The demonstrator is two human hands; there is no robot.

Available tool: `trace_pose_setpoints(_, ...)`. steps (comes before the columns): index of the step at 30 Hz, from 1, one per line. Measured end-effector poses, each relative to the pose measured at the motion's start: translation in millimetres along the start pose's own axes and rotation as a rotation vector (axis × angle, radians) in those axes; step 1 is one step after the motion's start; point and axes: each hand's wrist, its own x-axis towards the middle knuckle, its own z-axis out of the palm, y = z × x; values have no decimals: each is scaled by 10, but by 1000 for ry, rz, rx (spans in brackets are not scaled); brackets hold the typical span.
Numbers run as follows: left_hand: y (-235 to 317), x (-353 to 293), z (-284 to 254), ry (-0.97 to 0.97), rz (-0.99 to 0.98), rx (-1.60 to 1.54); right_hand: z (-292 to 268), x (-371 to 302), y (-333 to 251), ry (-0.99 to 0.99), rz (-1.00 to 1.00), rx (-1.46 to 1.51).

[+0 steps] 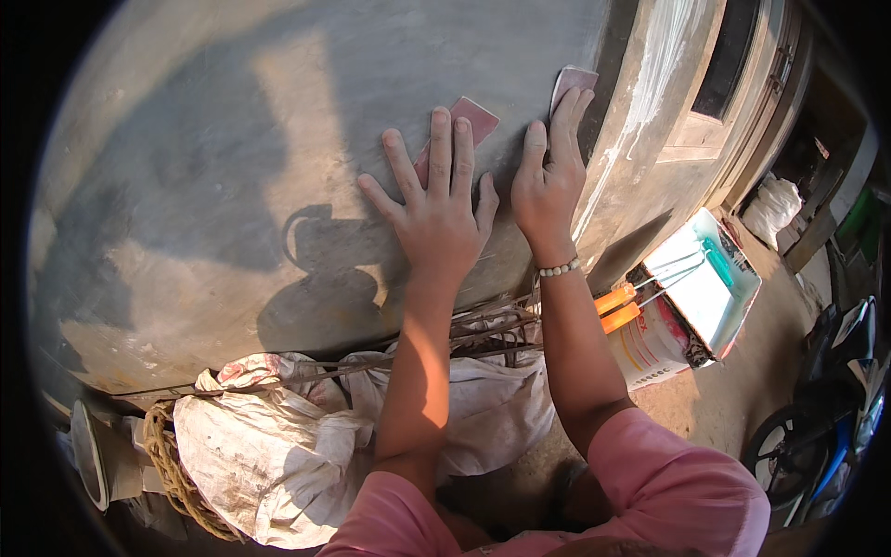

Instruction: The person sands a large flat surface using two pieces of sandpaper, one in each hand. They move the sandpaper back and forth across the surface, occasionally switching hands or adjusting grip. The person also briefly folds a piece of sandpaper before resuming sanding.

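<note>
The left hand (434, 218) lies on a big, smooth grey wall (213, 186). Its fingers are straight and spread wide, on top of a small, flat, dull-red sheet (478, 119) that pokes out past the pointer finger. The right hand's (549, 190) fingers are nearly straight and close together, thumb apart, over a second dull-red sheet (578, 78) showing beyond their tips.

Sunlight falls across the tan floor (776, 302) near a wood-framed dark pane (727, 65).
</note>
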Motion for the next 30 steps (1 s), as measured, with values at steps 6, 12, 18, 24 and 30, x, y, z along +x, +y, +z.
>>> trace_pose_setpoints(6, -13, 2, -2, -24, 55, 93, -69, -57, -32, -98, 83, 13)
trace_pose_setpoints(12, -21, 7, -21, 1, 70, 84, -57, 195, -3, 10, -46, 49)
trace_pose_setpoints(18, -22, -3, 0, -26, 55, 83, -109, -48, 24, -101, 82, 34)
trace_pose_setpoints(24, -10, -8, -2, 14, 9, -5, -95, 303, -106, 10, -77, 79)
trace_pose_setpoints(30, -3, -11, 21, -29, -2, 1, -126, -55, 61, -93, 10, 19)
